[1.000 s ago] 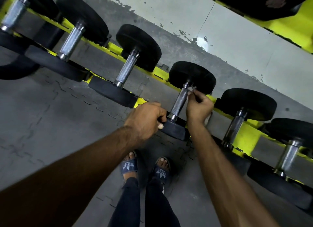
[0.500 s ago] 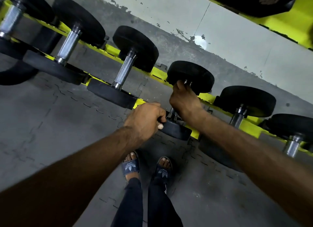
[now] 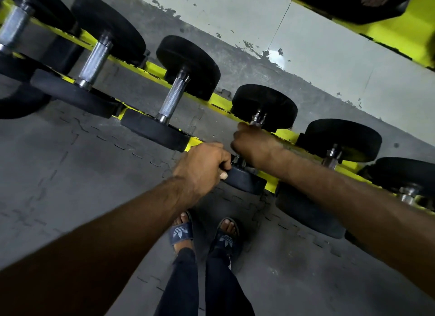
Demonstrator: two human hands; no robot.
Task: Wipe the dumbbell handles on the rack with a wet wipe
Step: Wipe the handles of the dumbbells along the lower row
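Several black-headed dumbbells with steel handles lie in a row on a yellow rack (image 3: 219,103). My right hand (image 3: 253,143) is wrapped round the handle of the middle dumbbell (image 3: 266,106), covering most of it; only the handle's top end shows. The wet wipe is hidden under that hand. My left hand (image 3: 202,165) grips the rim of the same dumbbell's near head (image 3: 244,180), fingers curled over its edge.
Neighbouring dumbbells sit close on both sides, one to the left (image 3: 174,96) and one to the right (image 3: 336,139). A second yellow rack tier (image 3: 386,37) runs above. Grey interlocking floor mats (image 3: 82,174) lie below, and my sandalled feet (image 3: 181,231) stand just under the rack.
My right hand went from pinching the wipe at the handle's top to wrapping round the handle, then slid slightly down it. My left hand has kept its grip on the near head.
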